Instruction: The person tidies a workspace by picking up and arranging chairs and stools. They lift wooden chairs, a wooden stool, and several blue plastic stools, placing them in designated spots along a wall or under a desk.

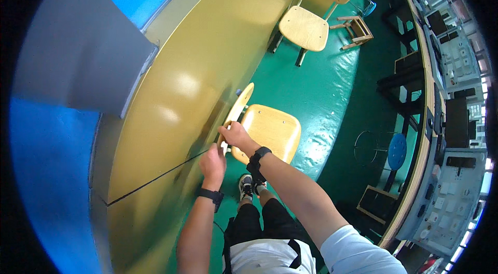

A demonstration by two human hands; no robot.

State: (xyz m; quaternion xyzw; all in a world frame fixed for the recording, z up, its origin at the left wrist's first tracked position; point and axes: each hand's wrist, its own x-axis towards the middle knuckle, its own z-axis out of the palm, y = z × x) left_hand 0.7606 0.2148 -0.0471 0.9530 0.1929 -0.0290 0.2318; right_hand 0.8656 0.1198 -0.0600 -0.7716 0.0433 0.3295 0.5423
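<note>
A chair with a pale wooden seat (274, 131) stands close to the wall in front of me, its curved wooden backrest (241, 102) toward the wall. My right hand (237, 135) is closed at the middle of the backrest, fingers curled over its edge. Just below and left of it, my left hand (212, 163) is closed by the backrest's near end; whatever its fingers hold is hidden. Between the two hands shows a small white piece (224, 147), too small to name. Both wrists wear black bands.
A glossy yellow-brown wall (171, 97) runs along my left. Farther ahead are a second wooden chair (305, 27) and a small wooden stool (358, 31) on the green floor (295, 85). On the right, a blue round stool (397, 151) stands by a long workbench (426, 134) bearing grey trays.
</note>
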